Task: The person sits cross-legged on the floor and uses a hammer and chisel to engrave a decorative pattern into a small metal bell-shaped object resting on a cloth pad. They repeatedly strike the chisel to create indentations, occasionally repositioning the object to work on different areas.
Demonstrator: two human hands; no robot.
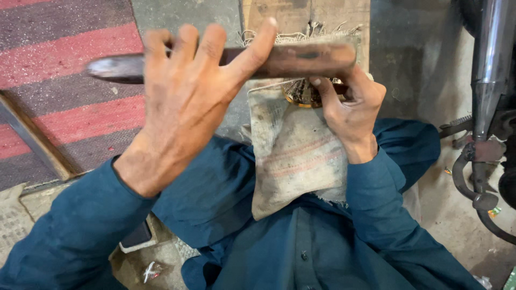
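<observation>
Over the lap, on one grimy cloth (293, 156), the left hand (185, 102) wraps its fingers over one long dark bar (236, 62); the right hand (352, 110) pinches one round brass-coloured part (302, 94) just under the bar.

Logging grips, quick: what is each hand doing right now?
Left hand: closed on the file.
Right hand: closed on a round metal part, over the cloth.

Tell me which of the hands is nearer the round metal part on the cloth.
Right. The right hand touches the round metal part, pinning it on the cloth; the left hand sits apart, gripping the long bar above.
</observation>
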